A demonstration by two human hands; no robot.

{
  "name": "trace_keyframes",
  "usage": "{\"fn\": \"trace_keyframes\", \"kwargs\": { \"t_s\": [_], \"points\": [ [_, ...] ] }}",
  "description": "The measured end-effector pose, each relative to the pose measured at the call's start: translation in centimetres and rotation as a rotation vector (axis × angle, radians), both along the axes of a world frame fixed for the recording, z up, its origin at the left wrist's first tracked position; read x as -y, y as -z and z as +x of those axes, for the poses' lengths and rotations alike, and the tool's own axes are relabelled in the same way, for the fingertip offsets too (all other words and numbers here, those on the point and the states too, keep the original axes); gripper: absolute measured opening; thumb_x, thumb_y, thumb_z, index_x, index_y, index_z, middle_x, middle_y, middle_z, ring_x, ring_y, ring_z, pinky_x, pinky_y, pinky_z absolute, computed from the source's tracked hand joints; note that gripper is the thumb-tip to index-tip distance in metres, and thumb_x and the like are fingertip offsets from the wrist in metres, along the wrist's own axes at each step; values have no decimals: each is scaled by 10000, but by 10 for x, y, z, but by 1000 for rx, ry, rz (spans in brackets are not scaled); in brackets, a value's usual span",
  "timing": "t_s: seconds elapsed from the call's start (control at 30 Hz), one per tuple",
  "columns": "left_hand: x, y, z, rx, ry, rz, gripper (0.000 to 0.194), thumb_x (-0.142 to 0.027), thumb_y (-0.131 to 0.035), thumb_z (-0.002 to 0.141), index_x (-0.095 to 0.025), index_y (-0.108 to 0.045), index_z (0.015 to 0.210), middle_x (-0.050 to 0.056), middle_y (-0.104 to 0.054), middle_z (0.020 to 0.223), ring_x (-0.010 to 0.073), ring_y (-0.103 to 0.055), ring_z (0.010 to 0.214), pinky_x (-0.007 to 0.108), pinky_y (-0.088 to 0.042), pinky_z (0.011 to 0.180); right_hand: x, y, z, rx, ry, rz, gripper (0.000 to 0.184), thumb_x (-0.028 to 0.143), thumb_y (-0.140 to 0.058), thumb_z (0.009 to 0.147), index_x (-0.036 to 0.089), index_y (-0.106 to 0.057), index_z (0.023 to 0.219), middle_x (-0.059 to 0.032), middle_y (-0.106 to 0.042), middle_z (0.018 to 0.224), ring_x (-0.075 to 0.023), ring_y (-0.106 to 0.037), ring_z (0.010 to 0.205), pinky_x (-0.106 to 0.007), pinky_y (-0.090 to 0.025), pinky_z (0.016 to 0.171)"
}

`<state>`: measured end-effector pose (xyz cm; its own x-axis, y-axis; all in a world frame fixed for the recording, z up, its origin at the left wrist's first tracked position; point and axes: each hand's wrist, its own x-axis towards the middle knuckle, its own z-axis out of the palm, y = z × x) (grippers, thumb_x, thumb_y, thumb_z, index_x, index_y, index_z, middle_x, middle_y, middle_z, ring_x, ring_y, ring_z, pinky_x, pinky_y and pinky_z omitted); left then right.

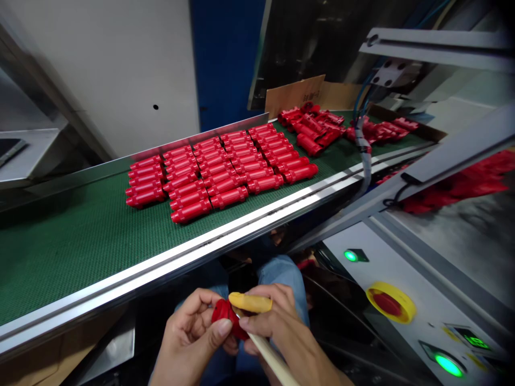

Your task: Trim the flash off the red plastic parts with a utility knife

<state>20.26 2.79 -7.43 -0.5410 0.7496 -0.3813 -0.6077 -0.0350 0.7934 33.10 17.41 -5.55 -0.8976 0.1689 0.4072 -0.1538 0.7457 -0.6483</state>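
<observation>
The left hand pinches a rounded, bright-red part, partly hidden, over the lap; the right hand, one finger in a yellow cover, grips a cream-handled tool against it. Beyond, red cylinders lie in rows on a green belt.
</observation>
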Motion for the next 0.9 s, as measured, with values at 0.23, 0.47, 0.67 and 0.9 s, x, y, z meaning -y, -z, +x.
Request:
{"fn": "trace_keyframes", "kwargs": {
  "t_s": [0.23, 0.47, 0.67, 0.9],
  "points": [
    [-4, -5, 1, 21, -57, -9, 339, -401, -876, 787, -147, -663, 861, 33, -722, 644, 155, -675, 551, 266, -571, 562, 6, 12, 3, -57, 69, -52, 287, 133, -608, 955, 254, -580, 1213, -46, -670, 1207, -182, -563, 1160, -350, -413, 1040],
    [-4, -5, -5, 128, -8, 88, 370, -431, -883, 768, -154, -700, 932, 40, -724, 699, 155, -667, 571, 268, -569, 579, 3, 9, 9, -18, 114, -1139, 124, 312, -605, 1008, 248, -639, 1109, -50, -712, 1162, -117, -701, 1057, -191, -555, 898],
    [-3, -1, -6, 168, 26, 140, 338, -425, -862, 790, -164, -723, 954, 39, -711, 719, 154, -667, 584, 266, -569, 586, -1, 4, 9, -107, -28, -1549, 145, 360, -639, 981, 242, -645, 1064, -53, -728, 1144, -115, -700, 1082, -216, -540, 962],
    [-3, 0, -6, 203, 37, 177, 340, -414, -884, 765, -171, -736, 952, 47, -729, 775, 144, -666, 571, 255, -569, 566, -3, 8, 19, -103, -39, -1646, 159, 383, -621, 985, 248, -643, 1065, -58, -705, 1109, -121, -674, 1132, -248, -512, 1051]
  ]
}}
